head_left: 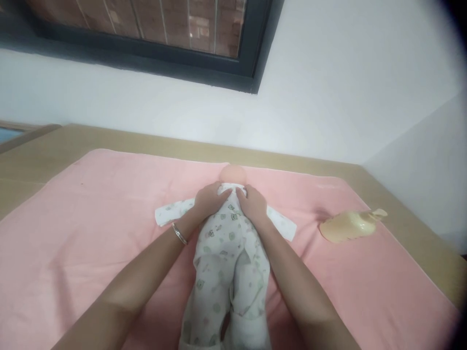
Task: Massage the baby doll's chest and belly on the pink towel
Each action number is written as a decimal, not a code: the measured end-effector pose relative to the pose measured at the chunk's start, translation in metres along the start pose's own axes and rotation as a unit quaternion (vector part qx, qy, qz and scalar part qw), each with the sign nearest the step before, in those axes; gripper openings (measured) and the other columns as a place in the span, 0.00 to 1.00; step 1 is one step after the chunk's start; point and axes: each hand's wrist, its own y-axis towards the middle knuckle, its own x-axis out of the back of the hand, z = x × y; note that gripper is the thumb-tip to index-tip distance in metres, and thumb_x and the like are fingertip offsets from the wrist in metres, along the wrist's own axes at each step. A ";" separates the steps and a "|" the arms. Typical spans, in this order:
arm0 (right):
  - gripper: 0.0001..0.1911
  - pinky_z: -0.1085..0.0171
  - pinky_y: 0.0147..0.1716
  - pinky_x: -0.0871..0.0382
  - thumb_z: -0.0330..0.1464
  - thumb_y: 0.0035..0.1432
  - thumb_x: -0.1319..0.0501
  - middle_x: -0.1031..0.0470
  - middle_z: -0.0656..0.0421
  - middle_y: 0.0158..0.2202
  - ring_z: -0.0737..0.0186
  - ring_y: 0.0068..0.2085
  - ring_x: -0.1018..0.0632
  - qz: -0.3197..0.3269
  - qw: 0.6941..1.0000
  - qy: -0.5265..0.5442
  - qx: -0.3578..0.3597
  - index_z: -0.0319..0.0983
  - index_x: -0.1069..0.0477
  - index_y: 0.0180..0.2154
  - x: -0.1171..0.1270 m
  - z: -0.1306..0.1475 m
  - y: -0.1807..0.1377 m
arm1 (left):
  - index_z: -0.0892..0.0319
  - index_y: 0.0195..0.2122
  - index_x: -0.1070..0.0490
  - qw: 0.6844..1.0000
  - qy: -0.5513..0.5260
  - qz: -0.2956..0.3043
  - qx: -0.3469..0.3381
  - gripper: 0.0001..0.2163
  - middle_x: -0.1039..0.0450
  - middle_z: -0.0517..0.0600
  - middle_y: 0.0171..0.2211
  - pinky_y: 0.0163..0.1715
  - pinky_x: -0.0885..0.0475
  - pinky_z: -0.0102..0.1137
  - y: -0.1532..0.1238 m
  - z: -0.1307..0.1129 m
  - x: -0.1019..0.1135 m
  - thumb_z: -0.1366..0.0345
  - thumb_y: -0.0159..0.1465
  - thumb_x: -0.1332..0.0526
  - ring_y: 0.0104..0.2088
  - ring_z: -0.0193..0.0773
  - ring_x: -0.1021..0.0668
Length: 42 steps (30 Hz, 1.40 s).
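A baby doll [233, 174] lies on its back on a pink blanket [91, 233], head pointing away from me. It wears a white printed romper [228, 248] with sleeves spread to both sides. My left hand [209, 200] rests on the doll's left chest near the collar, fingers curled onto the fabric. My right hand [252, 203] rests on the other side of the chest, fingers also bent on the cloth at the neckline. A silver bangle [179, 233] circles my left wrist.
A cream-coloured plastic bottle-like object [348, 226] lies on the blanket at the right. The blanket covers a tan table [44, 150] set against a white wall. A dark-framed window [146, 34] is above.
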 end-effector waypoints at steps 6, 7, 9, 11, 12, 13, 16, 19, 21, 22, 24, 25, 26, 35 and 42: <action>0.24 0.64 0.34 0.43 0.49 0.64 0.58 0.27 0.56 0.35 0.60 0.35 0.30 0.012 0.998 0.054 -0.012 0.39 0.33 0.36 -0.002 -0.006 0.005 | 0.54 0.44 0.31 0.999 -0.044 -0.006 0.014 0.20 0.25 0.47 0.39 0.35 0.35 0.30 0.001 -0.001 -0.001 0.45 0.63 0.49 0.38 0.40 0.26; 0.25 0.64 0.34 0.43 0.49 0.64 0.58 0.28 0.56 0.34 0.60 0.35 0.30 0.016 0.998 0.058 -0.012 0.39 0.33 0.36 -0.002 -0.007 0.006 | 0.54 0.44 0.30 0.999 -0.046 -0.009 0.015 0.20 0.25 0.47 0.39 0.35 0.35 0.30 0.001 -0.001 -0.001 0.45 0.63 0.49 0.38 0.40 0.26; 0.25 0.65 0.33 0.44 0.49 0.64 0.58 0.28 0.56 0.33 0.60 0.34 0.31 0.016 0.998 0.063 -0.013 0.39 0.33 0.34 -0.003 -0.008 0.007 | 0.54 0.44 0.30 0.999 -0.047 -0.016 0.015 0.21 0.25 0.47 0.40 0.35 0.35 0.30 0.001 -0.001 -0.001 0.45 0.63 0.49 0.38 0.40 0.25; 0.25 0.65 0.32 0.44 0.49 0.63 0.58 0.28 0.57 0.32 0.60 0.33 0.31 0.006 0.998 0.068 -0.010 0.39 0.33 0.33 -0.003 -0.009 0.008 | 0.54 0.44 0.30 0.999 -0.043 -0.021 0.016 0.21 0.25 0.48 0.41 0.36 0.35 0.30 0.001 -0.001 -0.002 0.45 0.62 0.49 0.38 0.40 0.25; 0.25 0.65 0.31 0.44 0.50 0.63 0.57 0.28 0.57 0.32 0.60 0.33 0.31 0.000 0.997 0.072 -0.006 0.39 0.34 0.33 -0.003 -0.010 0.008 | 0.54 0.44 0.30 0.999 -0.042 -0.023 0.016 0.21 0.25 0.48 0.41 0.36 0.35 0.30 0.002 -0.001 -0.003 0.45 0.62 0.49 0.39 0.40 0.25; 0.25 0.65 0.31 0.45 0.50 0.63 0.57 0.28 0.57 0.32 0.60 0.33 0.31 -0.005 0.997 0.076 -0.002 0.39 0.34 0.33 -0.004 -0.011 0.008 | 0.53 0.44 0.29 0.999 -0.042 -0.024 0.016 0.21 0.25 0.48 0.41 0.36 0.35 0.31 0.002 -0.001 -0.003 0.45 0.62 0.49 0.38 0.41 0.25; 0.24 0.65 0.31 0.45 0.50 0.63 0.57 0.29 0.58 0.31 0.60 0.32 0.31 -0.011 0.997 0.082 0.005 0.40 0.34 0.32 -0.004 -0.012 0.008 | 0.52 0.45 0.30 0.999 -0.042 -0.023 0.014 0.20 0.25 0.47 0.41 0.36 0.35 0.31 0.003 0.000 -0.004 0.45 0.62 0.49 0.38 0.41 0.25; 0.24 0.64 0.31 0.44 0.50 0.63 0.57 0.29 0.57 0.31 0.60 0.32 0.31 -0.011 0.997 0.078 0.005 0.39 0.35 0.32 -0.003 -0.012 0.008 | 0.53 0.46 0.30 0.999 -0.039 -0.020 0.014 0.21 0.25 0.47 0.42 0.37 0.35 0.31 0.003 0.000 -0.004 0.45 0.62 0.49 0.39 0.41 0.25; 0.24 0.64 0.31 0.44 0.50 0.63 0.57 0.29 0.57 0.32 0.60 0.32 0.31 -0.011 0.997 0.074 0.005 0.39 0.34 0.33 -0.003 -0.012 0.008 | 0.53 0.46 0.30 0.999 -0.036 -0.022 0.010 0.21 0.26 0.48 0.42 0.37 0.35 0.31 0.003 0.000 -0.004 0.45 0.62 0.49 0.39 0.41 0.25; 0.24 0.64 0.31 0.44 0.50 0.63 0.57 0.28 0.57 0.32 0.60 0.33 0.31 -0.011 0.997 0.072 0.006 0.39 0.34 0.33 -0.003 -0.012 0.008 | 0.54 0.45 0.30 0.999 -0.034 -0.022 0.007 0.21 0.25 0.48 0.41 0.36 0.35 0.31 0.003 0.000 -0.004 0.45 0.63 0.50 0.39 0.41 0.25; 0.24 0.64 0.31 0.44 0.50 0.63 0.57 0.29 0.57 0.32 0.60 0.33 0.31 -0.011 0.997 0.071 0.006 0.39 0.34 0.33 -0.002 -0.011 0.008 | 0.55 0.43 0.29 0.999 -0.028 -0.020 0.005 0.21 0.25 0.48 0.39 0.35 0.36 0.31 0.003 -0.001 -0.004 0.45 0.63 0.50 0.39 0.41 0.25; 0.24 0.64 0.31 0.44 0.50 0.63 0.57 0.29 0.57 0.32 0.60 0.33 0.31 -0.010 0.997 0.072 0.006 0.39 0.34 0.33 -0.002 -0.012 0.008 | 0.55 0.42 0.29 0.999 -0.027 -0.019 0.006 0.20 0.25 0.48 0.38 0.34 0.36 0.31 0.003 -0.001 -0.004 0.46 0.63 0.50 0.38 0.41 0.26; 0.24 0.64 0.31 0.44 0.50 0.63 0.57 0.29 0.57 0.32 0.60 0.32 0.31 -0.009 0.997 0.073 0.005 0.39 0.35 0.33 -0.002 -0.012 0.008 | 0.56 0.41 0.29 0.999 -0.026 -0.018 0.008 0.20 0.25 0.49 0.38 0.34 0.36 0.31 0.003 -0.001 -0.004 0.46 0.62 0.50 0.38 0.41 0.26; 0.24 0.65 0.30 0.45 0.49 0.63 0.57 0.29 0.57 0.31 0.60 0.32 0.31 -0.008 0.997 0.071 0.001 0.39 0.34 0.32 -0.001 -0.010 0.006 | 0.56 0.40 0.29 0.999 -0.027 -0.015 0.011 0.20 0.25 0.48 0.37 0.34 0.37 0.31 0.001 -0.002 -0.003 0.46 0.63 0.50 0.37 0.40 0.26; 0.22 0.65 0.30 0.46 0.48 0.64 0.56 0.29 0.59 0.31 0.61 0.32 0.31 -0.017 0.997 0.071 0.005 0.40 0.34 0.32 -0.001 -0.009 0.006 | 0.54 0.42 0.30 0.999 -0.029 -0.027 -0.002 0.19 0.25 0.47 0.37 0.32 0.37 0.31 0.004 0.002 -0.005 0.46 0.63 0.50 0.37 0.40 0.25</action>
